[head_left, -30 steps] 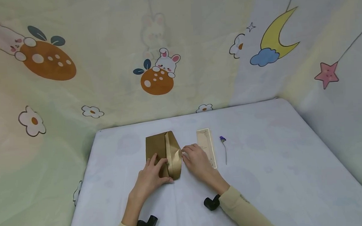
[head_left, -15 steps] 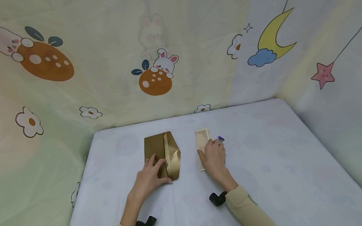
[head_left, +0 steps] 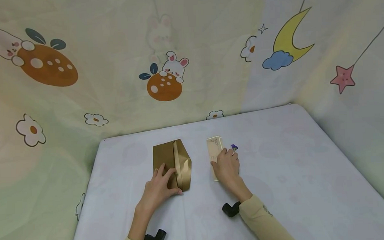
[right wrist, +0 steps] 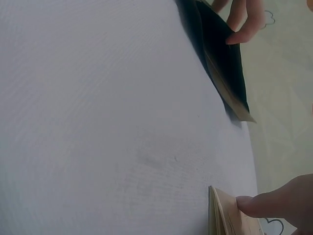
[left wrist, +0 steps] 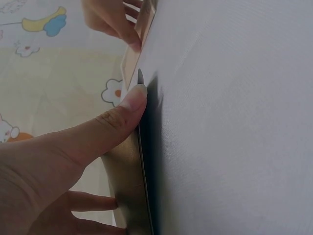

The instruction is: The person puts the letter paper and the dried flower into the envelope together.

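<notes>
A gold envelope [head_left: 164,152] lies on the table with its flap side to the right. My left hand [head_left: 157,187] rests on its lower part, fingertips on the paper and thumb at the near edge; the left wrist view shows that thumb pressed on the envelope's rim. To the right, my right hand [head_left: 229,169] grips a narrow cream card [head_left: 213,144] with printed line drawings, thumb on its left side and fingers across its right. Layered edges of the card show in the right wrist view. A small purple flower [head_left: 234,146] peeks out beyond the right fingers, its stem mostly hidden.
A white cloth covers the table [head_left: 276,159]. Behind it hangs a printed curtain [head_left: 114,66] with rabbits, flowers and a moon. Black curved pieces [head_left: 230,209] sit at both wrists, beside the beige sleeves [head_left: 266,221].
My right hand has left the envelope's flap and moved right onto the cream card, covering much of it and the flower's stem. The left hand has stayed on the envelope.
</notes>
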The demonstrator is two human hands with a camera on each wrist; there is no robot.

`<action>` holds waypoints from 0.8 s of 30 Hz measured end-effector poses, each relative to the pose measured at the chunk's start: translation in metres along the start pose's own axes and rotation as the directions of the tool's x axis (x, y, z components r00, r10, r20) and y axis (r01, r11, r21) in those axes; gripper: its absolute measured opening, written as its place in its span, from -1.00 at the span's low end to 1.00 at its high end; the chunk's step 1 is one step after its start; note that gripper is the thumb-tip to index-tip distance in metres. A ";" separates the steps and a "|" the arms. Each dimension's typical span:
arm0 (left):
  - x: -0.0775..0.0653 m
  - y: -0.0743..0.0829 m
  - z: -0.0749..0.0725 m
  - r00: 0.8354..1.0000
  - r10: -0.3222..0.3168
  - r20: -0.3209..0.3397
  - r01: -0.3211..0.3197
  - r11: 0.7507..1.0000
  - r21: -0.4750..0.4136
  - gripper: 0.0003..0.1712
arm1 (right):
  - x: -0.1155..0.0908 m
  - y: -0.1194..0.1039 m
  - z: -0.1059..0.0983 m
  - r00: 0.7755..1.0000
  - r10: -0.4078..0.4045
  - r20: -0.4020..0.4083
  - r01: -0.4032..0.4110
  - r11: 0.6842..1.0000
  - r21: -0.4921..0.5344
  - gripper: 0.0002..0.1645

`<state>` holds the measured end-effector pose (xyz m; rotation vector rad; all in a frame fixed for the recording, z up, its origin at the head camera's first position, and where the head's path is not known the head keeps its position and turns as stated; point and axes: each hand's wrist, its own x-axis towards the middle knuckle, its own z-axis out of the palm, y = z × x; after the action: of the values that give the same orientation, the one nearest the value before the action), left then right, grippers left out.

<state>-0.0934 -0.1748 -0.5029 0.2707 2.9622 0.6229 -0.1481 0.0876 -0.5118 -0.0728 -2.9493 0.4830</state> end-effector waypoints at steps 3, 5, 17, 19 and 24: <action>0.000 0.000 0.001 1.000 0.001 -0.001 -0.001 1.000 0.000 -0.14 | 0.001 -0.001 -0.002 1.000 0.016 0.024 -0.017 1.000 0.022 -0.24; 0.000 0.000 0.001 1.000 0.003 -0.003 -0.003 1.000 -0.002 -0.14 | 0.002 -0.001 -0.003 0.999 0.028 0.039 -0.030 0.999 0.039 -0.22; 0.001 -0.001 0.001 1.000 0.013 -0.017 -0.013 1.000 0.007 -0.15 | 0.007 0.003 -0.006 0.992 0.067 0.111 -0.084 0.984 0.158 -0.48; 0.000 -0.001 0.000 1.000 0.013 -0.020 -0.013 1.000 0.007 -0.16 | 0.007 0.004 -0.006 0.993 0.067 0.098 -0.085 0.978 0.188 -0.58; 0.000 -0.002 0.001 1.000 0.011 -0.014 -0.011 1.000 0.003 -0.19 | 0.007 0.006 -0.005 0.996 0.059 0.067 -0.073 0.969 0.236 -0.62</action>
<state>-0.0934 -0.1760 -0.5042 0.2843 2.9774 0.6242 -0.1545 0.0952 -0.5077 -0.1314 -2.9279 0.8585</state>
